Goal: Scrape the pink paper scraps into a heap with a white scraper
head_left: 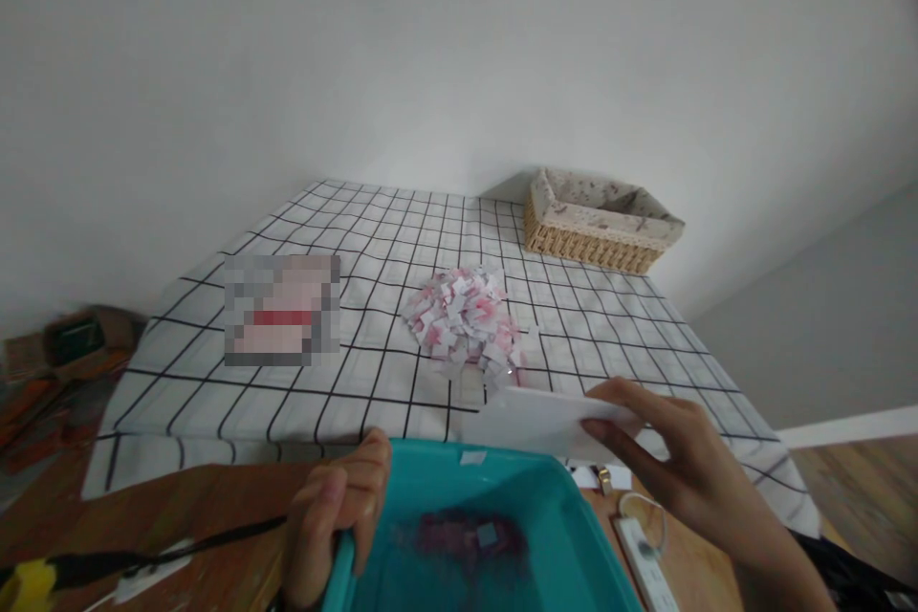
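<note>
My left hand is closed around the left rim of a teal plastic basin. The basin sits below the table's front edge, with a dark reddish patch and a small pale scrap on its bottom. Between the thumb and fingers of my right hand is a flat white card, held above the basin's far rim. Just beyond the card lies a heap of small white and pink paper scraps on the checked tablecloth. One pale scrap rests on the basin's rim.
A wicker basket with a cloth lining stands at the back right, near the wall. On the left of the cloth is a pixelated flat item. A white power strip lies at lower right; a dark cord runs at lower left.
</note>
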The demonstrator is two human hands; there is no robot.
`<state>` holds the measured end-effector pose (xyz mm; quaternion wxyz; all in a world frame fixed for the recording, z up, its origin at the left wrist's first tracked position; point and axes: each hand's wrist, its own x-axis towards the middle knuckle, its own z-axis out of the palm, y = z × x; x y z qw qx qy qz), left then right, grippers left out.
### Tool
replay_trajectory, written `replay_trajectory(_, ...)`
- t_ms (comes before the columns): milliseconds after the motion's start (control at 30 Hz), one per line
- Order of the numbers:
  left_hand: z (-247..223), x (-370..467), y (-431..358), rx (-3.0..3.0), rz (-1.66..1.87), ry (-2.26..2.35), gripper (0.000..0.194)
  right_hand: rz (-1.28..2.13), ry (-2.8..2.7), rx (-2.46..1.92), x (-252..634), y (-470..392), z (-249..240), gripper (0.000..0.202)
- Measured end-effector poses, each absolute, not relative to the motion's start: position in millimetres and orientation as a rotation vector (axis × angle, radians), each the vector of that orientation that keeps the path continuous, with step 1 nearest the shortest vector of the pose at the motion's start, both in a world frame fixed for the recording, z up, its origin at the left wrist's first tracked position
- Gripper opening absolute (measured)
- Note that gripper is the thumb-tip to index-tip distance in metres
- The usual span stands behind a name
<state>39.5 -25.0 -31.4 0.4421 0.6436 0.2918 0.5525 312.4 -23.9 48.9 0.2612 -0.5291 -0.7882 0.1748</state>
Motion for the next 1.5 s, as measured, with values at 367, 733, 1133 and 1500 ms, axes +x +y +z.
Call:
replay_trajectory(367,-34,36,-22,1.632,1.353,0.633,0.058,0.227,-1.735,-1.692,330,-20,47,0.015)
replay_trajectory(733,-31,40,-19,1.609,1.430,0.601,0.060,0.318,-1.522,-1.702,327,-22,43,0.018)
replay_trajectory(1133,-26,43,-21,1.568,1.457,0.625,0.060,0.339,-1.524,-1.729,338,-13,37,0.020)
replay_trajectory(1500,-11,26,-4,1.618,1.344,0.589,0.060,-0.085,-1.786,-1.913,347,25,17,0.028)
